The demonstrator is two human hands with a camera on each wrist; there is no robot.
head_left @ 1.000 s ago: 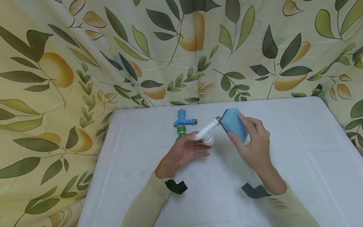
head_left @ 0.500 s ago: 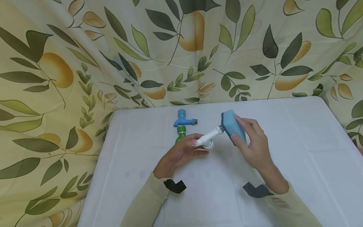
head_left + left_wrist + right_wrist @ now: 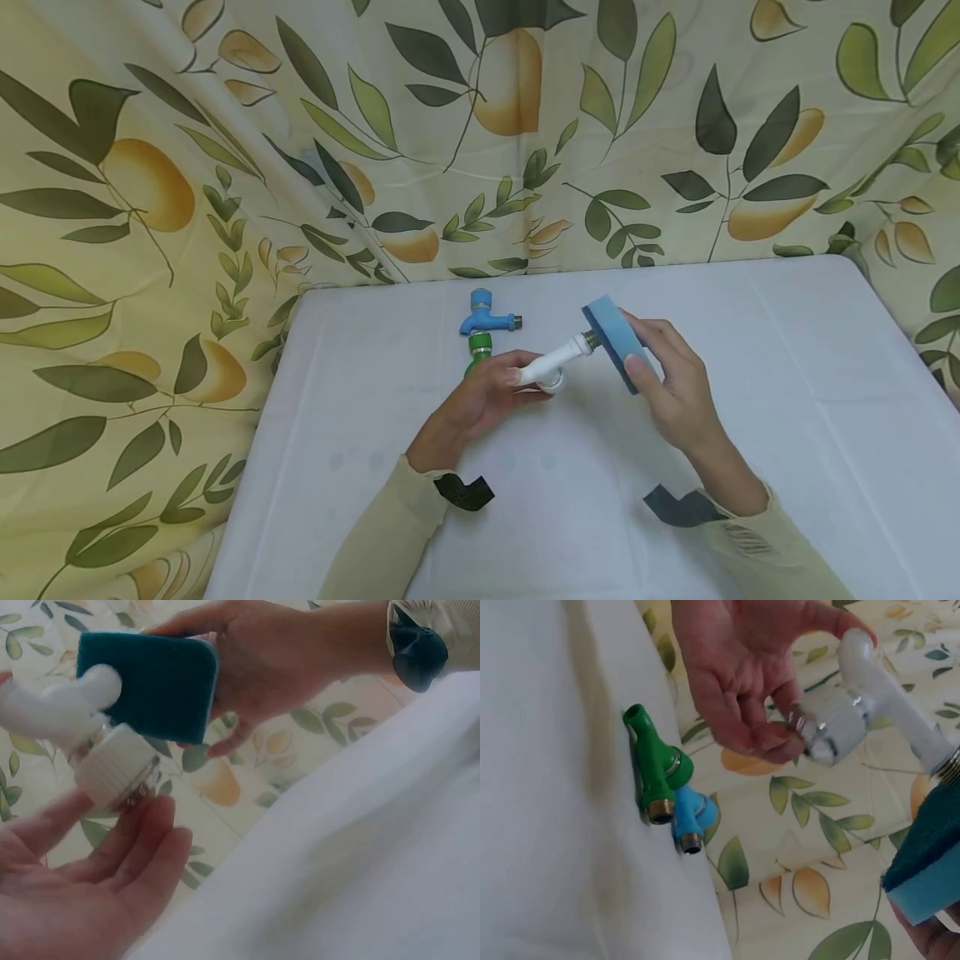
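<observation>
A white tap with a threaded metal end is held above the table. My left hand grips it by the spout and the ribbed knob, thumb on one side and fingers on the other. In my right hand is a sponge, light blue with a dark teal scouring face, pinched between thumb and fingers. That dark face is turned to the tap and meets its threaded end in the head view.
On the white table lie a blue tap and a green tap, the green one partly hidden behind my left hand in the head view. A leaf-and-fruit patterned curtain hangs behind the table.
The sponge has turned from showing its broad blue side to a narrow edge, staying at the threaded end. The tap has dipped slightly towards me; both hands keep their holds.
</observation>
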